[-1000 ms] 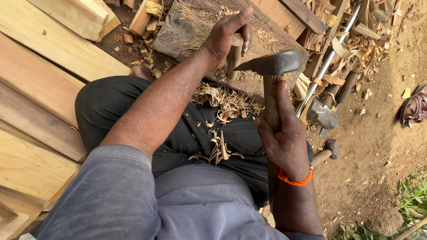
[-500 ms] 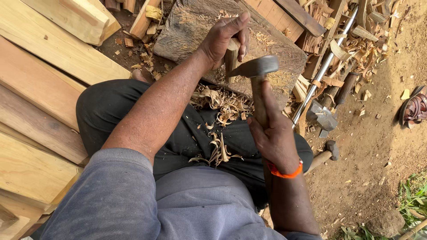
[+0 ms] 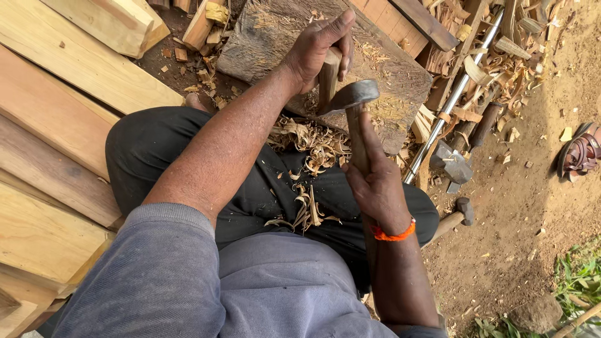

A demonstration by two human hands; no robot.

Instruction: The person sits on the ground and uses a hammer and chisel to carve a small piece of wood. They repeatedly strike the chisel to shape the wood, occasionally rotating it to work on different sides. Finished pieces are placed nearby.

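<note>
Wood piece [image 3: 328,75] stands upright on the chopping block [image 3: 263,37] at upper centre, gripped by the left hand [image 3: 313,50]; the right hand [image 3: 375,181] clasps the hatchet [image 3: 352,95] beside it; a glancing blade could likely nick those nearby fingers.

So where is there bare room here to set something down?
Bare dirt lies between the hammer and the sandal. The far left of the chopping block is fairly open. It is crowded around both hands, with shavings on the lap and scraps beside the metal rod.
</note>
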